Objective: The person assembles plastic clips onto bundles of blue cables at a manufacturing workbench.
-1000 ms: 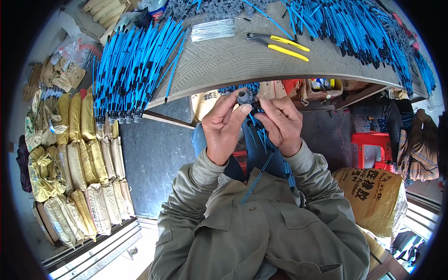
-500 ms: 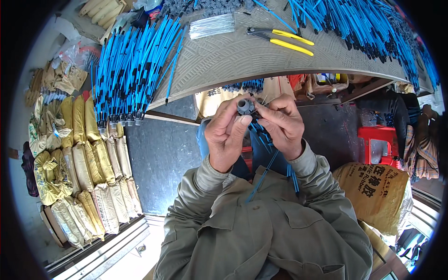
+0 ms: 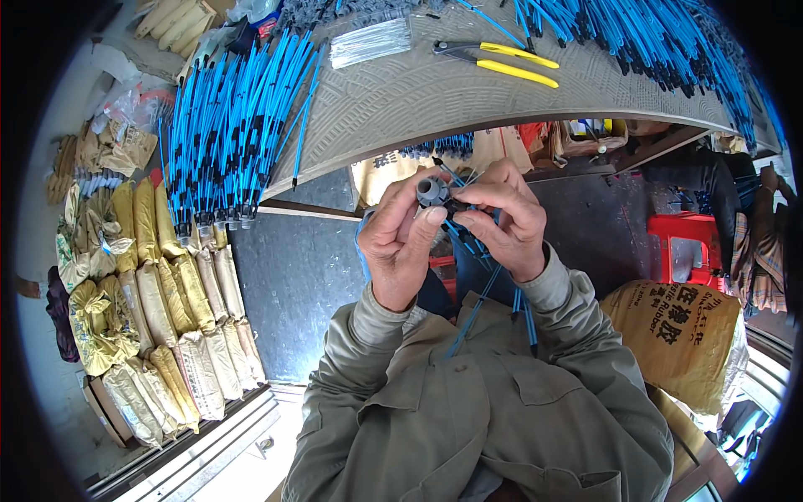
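Note:
My left hand (image 3: 400, 238) is closed around a grey round plastic hub (image 3: 432, 192) with a hollow collar and notched rim, its thumb pressed on the near side. Blue rods (image 3: 473, 314) with black end pieces hang from the hub down over my lap. One more rod with a black tip (image 3: 438, 162) points up behind it. Against the hub's right side, the fingers of my right hand (image 3: 510, 219) are pinched together. A thin pale wire (image 3: 473, 177) sticks out by these fingers; where it meets the hub is hidden.
On the table (image 3: 376, 113) ahead lie yellow-handled pliers (image 3: 502, 63), a bundle of silver wires (image 3: 370, 43) and a large heap of blue rods (image 3: 619, 38). Finished-looking rod bundles (image 3: 234, 125) hang at its left edge. Packed sacks (image 3: 159, 293) stand left, a red stool (image 3: 686, 247) right.
Both hands stay at the hub, which has tipped slightly and shifted a little left. A black-tipped rod now shows above it. The view has shifted slightly.

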Available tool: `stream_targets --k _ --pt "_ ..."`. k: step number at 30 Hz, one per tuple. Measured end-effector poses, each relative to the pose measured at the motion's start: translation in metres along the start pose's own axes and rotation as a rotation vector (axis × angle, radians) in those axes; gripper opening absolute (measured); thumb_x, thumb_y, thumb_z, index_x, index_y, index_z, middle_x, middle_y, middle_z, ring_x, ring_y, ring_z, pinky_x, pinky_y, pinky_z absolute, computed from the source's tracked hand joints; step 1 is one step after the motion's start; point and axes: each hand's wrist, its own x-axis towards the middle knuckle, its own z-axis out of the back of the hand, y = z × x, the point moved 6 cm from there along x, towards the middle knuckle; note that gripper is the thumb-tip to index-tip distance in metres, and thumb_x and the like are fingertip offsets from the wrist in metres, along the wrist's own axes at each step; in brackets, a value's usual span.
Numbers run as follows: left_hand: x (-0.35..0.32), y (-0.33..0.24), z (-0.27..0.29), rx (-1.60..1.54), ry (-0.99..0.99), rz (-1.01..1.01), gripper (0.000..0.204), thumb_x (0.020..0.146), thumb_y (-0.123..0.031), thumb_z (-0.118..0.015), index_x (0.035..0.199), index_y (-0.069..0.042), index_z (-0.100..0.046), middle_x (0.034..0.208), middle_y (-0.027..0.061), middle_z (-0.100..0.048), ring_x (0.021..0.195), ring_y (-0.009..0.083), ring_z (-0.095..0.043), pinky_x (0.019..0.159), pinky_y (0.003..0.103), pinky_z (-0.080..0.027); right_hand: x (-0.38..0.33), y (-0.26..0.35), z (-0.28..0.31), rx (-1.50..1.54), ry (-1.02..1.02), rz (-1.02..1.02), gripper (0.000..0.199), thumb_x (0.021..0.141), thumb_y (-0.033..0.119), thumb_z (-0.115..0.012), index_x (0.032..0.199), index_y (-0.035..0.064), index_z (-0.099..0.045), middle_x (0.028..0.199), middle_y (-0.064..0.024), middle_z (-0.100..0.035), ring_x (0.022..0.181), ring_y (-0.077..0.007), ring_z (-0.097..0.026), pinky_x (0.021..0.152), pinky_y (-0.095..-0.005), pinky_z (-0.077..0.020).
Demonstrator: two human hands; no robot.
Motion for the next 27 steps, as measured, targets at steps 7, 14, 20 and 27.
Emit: stream_targets --k 7,14,20,27 --pt "0.001 -0.002 -0.002 0.057 0.019 -0.026 0.034 0.084 0.000 -0.058 0.117 0.007 -0.052 0.111 0.0150 -0.056 0.100 0.0191 -0.055 0.087 0.028 -0.043 0.003 0.001 0.001 -0.026 0.046 0.078 0.027 0.072 0.005 -0.073 0.097 0.0046 -0.064 0.083 -0.0027 -0.053 0.071 -0.0106 -0.046 0.061 -0.0212 -0.0360" --pt "-0.002 -0.005 -0.003 0.046 0.028 -0.060 0.034 0.083 0.001 -0.059 0.116 0.007 -0.053 0.110 0.0145 -0.056 0.099 0.0185 -0.055 0.086 0.028 -0.044 0.002 -0.005 0.001 0.087 0.125 -0.054 0.025 0.074 0.005 -0.071 0.096 0.0046 -0.060 0.084 -0.0030 -0.052 0.069 -0.0097 -0.044 0.059 -0.0208 -0.0346" --pt "-0.004 -0.003 -0.003 0.005 -0.047 0.024 0.036 0.079 0.005 -0.063 0.114 0.007 -0.055 0.109 0.0119 -0.057 0.098 0.0157 -0.055 0.084 0.025 -0.044 0.002 -0.002 -0.002 0.034 0.178 -0.031 0.024 0.076 0.005 -0.070 0.098 0.0042 -0.058 0.082 -0.0024 -0.051 0.068 -0.0092 -0.044 0.059 -0.0206 -0.0345" --pt "0.007 0.007 -0.002 -0.128 -0.124 0.065 0.033 0.078 0.007 -0.064 0.111 0.007 -0.057 0.100 0.0085 -0.060 0.091 0.0120 -0.056 0.081 0.023 -0.045 0.008 0.000 0.005 0.050 0.190 -0.110 0.030 0.077 0.003 -0.068 0.106 0.0030 -0.057 0.087 -0.0038 -0.052 0.072 -0.0102 -0.045 0.062 -0.0223 -0.0368"
